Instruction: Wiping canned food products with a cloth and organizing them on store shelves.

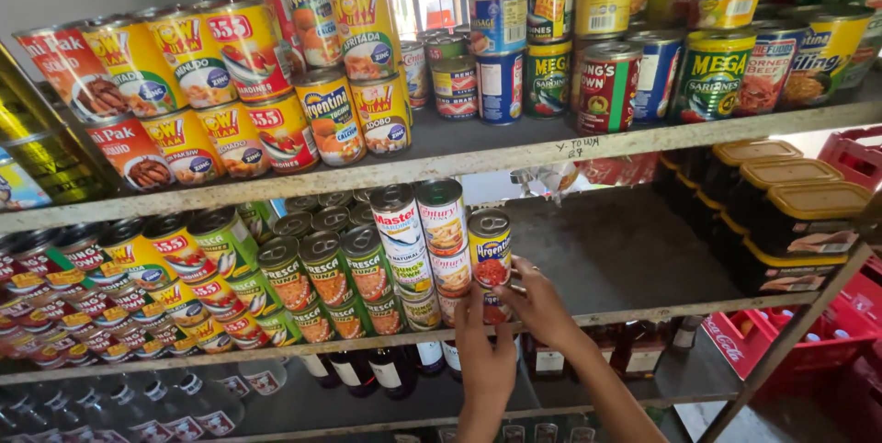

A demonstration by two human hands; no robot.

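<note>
Both hands reach up to the middle shelf (643, 307) of a metal rack, at the right end of a row of stacked tins. The right hand (542, 305) curls its fingers around the side of a small tin with a red label (491, 259), which sits on top of another tin at the front edge of the shelf — the fingers are closed loosely against it, thumb side hidden. The left hand (484, 360) stands just below and in front, fingers pointing up and touching the lower tin (494, 307) of that stack; whether it truly grips it is hard to say from this angle, since the palm faces away.

Just left of the stack stand taller tins — a blue-and-white one (399, 232) and a cream one (442, 227) — then green-labelled tins (323, 273) further left. Dark tubs with yellow lids (797, 199) fill the right end of the same shelf. The shelf above carries yellow and red tins (239, 85); dark bottles (390, 371) stand on the shelf below.
</note>
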